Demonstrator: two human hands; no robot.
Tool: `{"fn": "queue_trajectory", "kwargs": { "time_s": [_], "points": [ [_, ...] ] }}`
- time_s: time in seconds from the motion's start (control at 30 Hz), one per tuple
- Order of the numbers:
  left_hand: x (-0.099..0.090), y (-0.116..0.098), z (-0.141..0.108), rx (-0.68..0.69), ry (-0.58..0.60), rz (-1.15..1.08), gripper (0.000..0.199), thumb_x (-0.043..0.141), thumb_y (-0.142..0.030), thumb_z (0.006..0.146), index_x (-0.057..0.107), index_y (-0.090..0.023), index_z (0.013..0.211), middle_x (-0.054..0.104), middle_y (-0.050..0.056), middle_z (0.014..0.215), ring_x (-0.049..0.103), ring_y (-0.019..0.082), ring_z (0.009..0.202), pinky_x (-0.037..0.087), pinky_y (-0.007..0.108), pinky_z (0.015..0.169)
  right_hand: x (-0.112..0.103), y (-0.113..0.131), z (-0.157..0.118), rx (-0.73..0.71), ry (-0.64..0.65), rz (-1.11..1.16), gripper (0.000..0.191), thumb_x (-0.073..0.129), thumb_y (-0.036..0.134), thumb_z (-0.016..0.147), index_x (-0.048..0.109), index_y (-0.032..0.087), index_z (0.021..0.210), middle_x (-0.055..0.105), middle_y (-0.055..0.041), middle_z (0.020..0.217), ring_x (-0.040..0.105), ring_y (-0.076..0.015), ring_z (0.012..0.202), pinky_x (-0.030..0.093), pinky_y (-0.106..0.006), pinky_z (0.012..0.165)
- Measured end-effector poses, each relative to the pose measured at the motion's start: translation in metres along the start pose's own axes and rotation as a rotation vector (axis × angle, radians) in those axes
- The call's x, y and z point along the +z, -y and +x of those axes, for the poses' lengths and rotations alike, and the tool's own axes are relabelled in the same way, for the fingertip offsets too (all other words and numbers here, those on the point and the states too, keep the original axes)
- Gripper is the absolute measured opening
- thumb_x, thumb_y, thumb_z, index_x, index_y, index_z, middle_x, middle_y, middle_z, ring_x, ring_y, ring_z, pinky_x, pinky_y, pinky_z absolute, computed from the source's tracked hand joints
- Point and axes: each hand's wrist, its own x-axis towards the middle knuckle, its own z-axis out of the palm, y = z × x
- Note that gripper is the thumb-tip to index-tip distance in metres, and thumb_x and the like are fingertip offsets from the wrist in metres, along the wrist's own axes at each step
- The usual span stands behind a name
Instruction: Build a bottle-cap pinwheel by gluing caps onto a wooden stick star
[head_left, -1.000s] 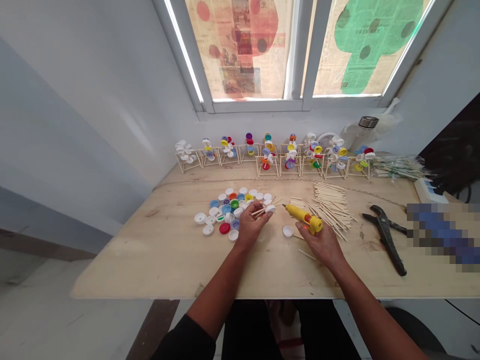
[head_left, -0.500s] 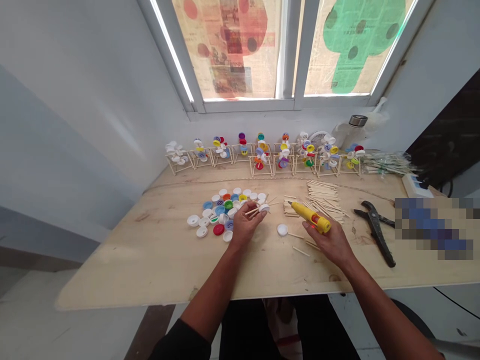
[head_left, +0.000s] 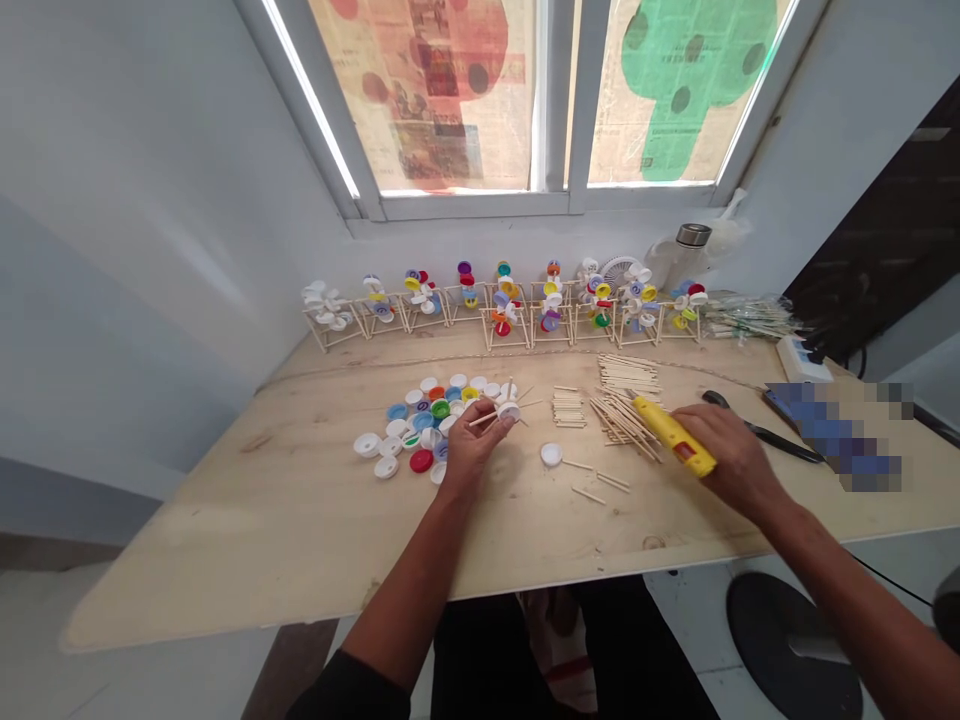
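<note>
My left hand (head_left: 478, 437) is closed on a white bottle cap (head_left: 509, 411) with thin wooden sticks standing out around it. Beside that hand lies a spread of loose bottle caps (head_left: 397, 412), mostly white with some coloured ones. My right hand (head_left: 726, 455) grips a yellow glue gun (head_left: 679, 438), its tip pointing left and away from me over the stick piles. Under the tip is a loose heap of wooden sticks (head_left: 624, 423). A single white cap (head_left: 551, 455) with a stick end against it lies between my hands, near a few loose sticks (head_left: 589, 495).
A row of stick frames with coloured cap wheels (head_left: 550, 322) stands along the back wall. Pliers (head_left: 780, 440) lie beyond my right hand, partly hidden. A power strip (head_left: 804, 358), a bagged stick bundle (head_left: 752, 317) and a bottle (head_left: 691, 250) are at the back right.
My right hand has moved right with the glue gun, away from the left hand and over toward the pliers. My left hand still holds the cap with sticks; the view has shifted slightly.
</note>
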Motion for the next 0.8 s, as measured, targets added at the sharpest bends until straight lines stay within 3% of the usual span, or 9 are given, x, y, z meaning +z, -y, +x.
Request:
{"fn": "queue_trajectory", "kwargs": {
  "time_s": [0.17,0.3,0.57,0.8],
  "points": [
    [0.001,-0.001,0.000,0.000,0.004,-0.004,0.037,0.082,-0.031,0.052,0.058,-0.018,0.077,0.066,0.000,0.073,0.063,0.014,0.068,0.048,0.026,0.070,-0.016,-0.063,-0.047,0.082,0.090,-0.233,0.024,0.041,0.030,0.089,0.058,0.017,0.102,0.064,-0.0127,0.101,0.057,-0.0263,0.093,0.041,-0.038,0.078],
    [0.002,-0.003,-0.002,0.002,0.014,0.001,0.035,0.081,-0.031,0.054,0.058,-0.018,0.078,0.066,0.000,0.074,0.063,0.013,0.068,0.047,0.025,0.069,-0.014,-0.090,-0.074,0.099,0.161,-0.334,0.024,0.038,0.025,0.087,0.058,0.017,0.098,0.065,-0.0115,0.099,0.057,-0.0272,0.093,0.041,-0.038,0.074],
    [0.000,0.000,-0.001,0.001,-0.006,0.020,0.038,0.081,-0.031,0.053,0.058,-0.018,0.080,0.067,0.001,0.077,0.063,0.014,0.068,0.047,0.026,0.068,-0.012,-0.098,-0.090,0.138,0.282,-0.405,0.024,0.040,0.025,0.085,0.056,0.018,0.101,0.064,-0.0113,0.105,0.055,-0.0267,0.099,0.039,-0.036,0.074],
    [0.000,0.001,-0.001,-0.004,-0.014,-0.012,0.039,0.082,-0.031,0.051,0.055,-0.018,0.077,0.068,0.000,0.077,0.064,0.014,0.068,0.048,0.026,0.070,-0.013,-0.097,-0.100,0.209,0.323,-0.382,0.033,0.038,0.026,0.085,0.057,0.018,0.111,0.060,-0.0135,0.118,0.050,-0.0296,0.110,0.041,-0.042,0.081]
  ]
}}
